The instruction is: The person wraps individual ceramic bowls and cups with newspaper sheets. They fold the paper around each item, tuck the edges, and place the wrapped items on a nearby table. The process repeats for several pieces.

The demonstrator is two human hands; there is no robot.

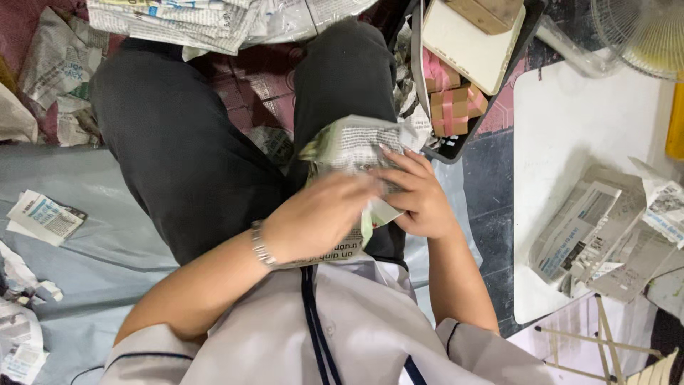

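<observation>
Seated cross-legged, a person pinches a newspaper-wrapped bundle (pixel 353 153) between left hand (pixel 317 217) and right hand (pixel 420 199), the light, crinkly paper likely tearing unless gripped around its middle.

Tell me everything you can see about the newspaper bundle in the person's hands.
The bundle is crumpled printed newspaper, grey-white with black text and a touch of green, wrapped around something hidden. It sits over the person's lap. The left hand covers its lower front; the right hand grips its right side, fingers across the paper.
</observation>
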